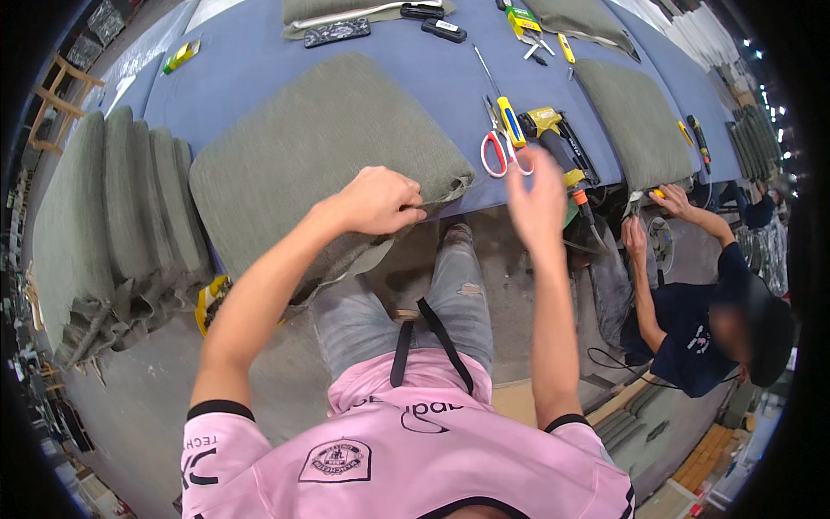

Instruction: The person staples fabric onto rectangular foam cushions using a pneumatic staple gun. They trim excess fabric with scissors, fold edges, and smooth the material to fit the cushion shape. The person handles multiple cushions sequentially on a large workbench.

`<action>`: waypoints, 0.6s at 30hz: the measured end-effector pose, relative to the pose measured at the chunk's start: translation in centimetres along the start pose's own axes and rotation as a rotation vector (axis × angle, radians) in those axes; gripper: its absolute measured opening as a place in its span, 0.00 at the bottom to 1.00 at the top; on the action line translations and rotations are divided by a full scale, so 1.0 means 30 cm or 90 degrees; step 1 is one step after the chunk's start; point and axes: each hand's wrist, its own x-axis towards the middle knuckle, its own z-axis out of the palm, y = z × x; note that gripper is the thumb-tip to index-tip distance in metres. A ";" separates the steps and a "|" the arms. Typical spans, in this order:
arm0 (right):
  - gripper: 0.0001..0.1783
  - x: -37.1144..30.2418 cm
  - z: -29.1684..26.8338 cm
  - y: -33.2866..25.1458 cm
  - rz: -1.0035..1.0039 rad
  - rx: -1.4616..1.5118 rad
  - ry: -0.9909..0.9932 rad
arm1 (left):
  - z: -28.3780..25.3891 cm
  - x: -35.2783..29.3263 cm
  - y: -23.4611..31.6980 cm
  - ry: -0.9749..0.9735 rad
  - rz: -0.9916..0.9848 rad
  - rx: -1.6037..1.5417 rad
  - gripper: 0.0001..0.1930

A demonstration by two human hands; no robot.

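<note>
A grey-green fabric-covered cushion (320, 130) lies in front of me, its loose cover edge hanging over the table's near side. My left hand (380, 201) is closed at that near edge, fingers curled on the cover cloth. At the cushion's right corner the fabric is bunched. My right hand (538, 199) is smeared by motion and overlaps the handles of red-and-white scissors (494, 154); whether it grips them does not show. Beside the scissors lie a yellow-and-blue-handled screwdriver (510, 121) and a yellow-and-black staple gun (553, 130) with a hose.
Folded-looking green cushions (112, 208) stand in a row at left. A co-worker (700, 320) at right handles another green cushion (635, 121). On the blue table (415, 78) lie a patterned phone-like case (337, 33), a black box (444, 30) and a yellow cutter (566, 48).
</note>
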 end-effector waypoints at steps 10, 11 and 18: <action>0.43 0.395 -0.046 0.475 0.157 -0.292 -0.296 | -0.023 0.032 -0.049 -0.064 -0.009 -0.121 0.22; 0.38 0.391 -0.096 0.423 0.117 -0.234 -0.255 | -0.018 0.029 -0.051 -0.055 -0.016 -0.123 0.22; 0.25 -0.290 -0.187 -0.040 0.215 0.440 -0.163 | -0.021 0.030 -0.042 -0.046 -0.030 -0.118 0.17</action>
